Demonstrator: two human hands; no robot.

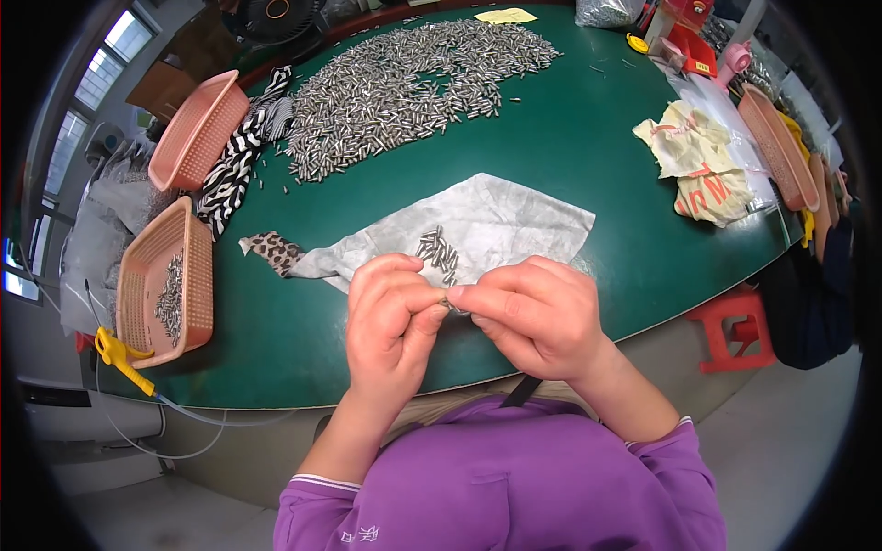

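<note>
My left hand (390,321) and my right hand (533,312) meet fingertip to fingertip over the near edge of a grey-white cloth (514,216). Both are closed in a pinch around a small metal pin (446,303), mostly covered by the fingers. Just beyond the fingertips, a little pile of shiny metal pins (437,250) lies on the cloth. A much larger heap of the same kind of pins (377,106) spreads over the far part of the green table (588,119).
At left stand two pink baskets, the nearer basket (133,303) with pins inside, the farther basket (197,133) tilted. A yellow air blow gun (119,358) hangs by the nearer one. Striped cloth (234,170) lies alongside. Crumpled cream bags (698,165) and another pink basket (776,147) are at right; a red stool (735,331) stands below.
</note>
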